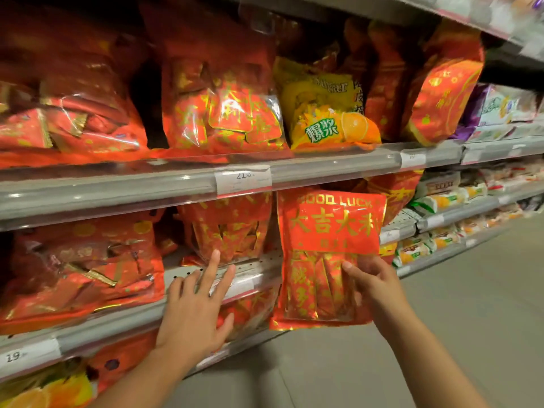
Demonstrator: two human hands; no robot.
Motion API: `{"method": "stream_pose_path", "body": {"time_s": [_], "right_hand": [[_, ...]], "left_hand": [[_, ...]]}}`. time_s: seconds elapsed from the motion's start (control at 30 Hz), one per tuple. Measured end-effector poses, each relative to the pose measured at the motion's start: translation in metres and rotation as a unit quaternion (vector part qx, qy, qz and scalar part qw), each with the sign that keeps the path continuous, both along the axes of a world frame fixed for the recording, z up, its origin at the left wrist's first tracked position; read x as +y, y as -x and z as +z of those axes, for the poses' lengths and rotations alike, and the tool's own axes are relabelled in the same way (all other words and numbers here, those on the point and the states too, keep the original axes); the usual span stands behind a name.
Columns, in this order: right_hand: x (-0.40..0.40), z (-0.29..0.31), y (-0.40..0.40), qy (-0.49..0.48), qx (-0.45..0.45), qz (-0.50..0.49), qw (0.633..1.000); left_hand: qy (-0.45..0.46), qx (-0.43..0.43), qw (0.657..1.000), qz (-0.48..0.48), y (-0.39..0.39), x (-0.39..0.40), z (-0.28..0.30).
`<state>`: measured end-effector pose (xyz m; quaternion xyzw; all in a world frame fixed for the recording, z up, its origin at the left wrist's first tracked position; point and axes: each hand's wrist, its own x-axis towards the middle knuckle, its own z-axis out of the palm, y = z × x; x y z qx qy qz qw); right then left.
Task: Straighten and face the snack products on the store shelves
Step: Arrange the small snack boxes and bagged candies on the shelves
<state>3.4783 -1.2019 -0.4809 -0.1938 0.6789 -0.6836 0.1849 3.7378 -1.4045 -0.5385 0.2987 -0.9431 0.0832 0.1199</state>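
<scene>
The right hand (372, 285) is gripping a red snack bag (329, 254) by its lower right part, thumb lying across the clear window on the front and the other fingers tucked out of sight behind, and it is holding the bag upright in front of the shelves, out past the shelf edge, face toward the camera with "GOOD LUCK" and gold characters showing across the top. The left hand (195, 307) is reaching in flat and released, fingers straight and spread, fingertips hovering over or touching the perforated lower shelf (256, 265) in a bare patch just left of the held bag; whether they are pressing down is hard to tell. Just beyond those fingertips a red and gold bag (229, 228) is standing at the back of that shelf, and further left a big bag of red wrapped sweets (79, 269) is slumping toward the front rail. Above, the upper shelf rail (117, 187) is carrying a white price tag (243, 179) reading 21.90, and on that level more red bags are crowding together, with a yellow bag (323, 110) bearing an orange slice and green characters sitting between them, and a red pouch (441, 95) is leaning at a tilt on the right end. Down at the lower left another price label (17, 356) is showing 19. Off to the right, pale packets (447, 201) are lining shelves along the grey aisle floor (441, 319).
</scene>
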Motion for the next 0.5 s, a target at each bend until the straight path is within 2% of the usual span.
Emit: {"method": "stream_pose_path", "body": {"time_s": [0.1,0.27,0.5], "right_hand": [[0.009,0.004,0.02,-0.042,-0.01,0.0,0.999],[0.009,0.021,0.049,-0.095,0.007,0.062,0.994],[-0.052,0.055,0.083,-0.037,0.026,0.078,0.996]], "left_hand": [[-0.013,0.004,1.0,-0.003,0.0,-0.002,0.003],[-0.02,0.004,1.0,-0.005,-0.002,0.003,0.011],[-0.037,0.006,0.999,-0.015,-0.001,-0.007,0.009]]}}
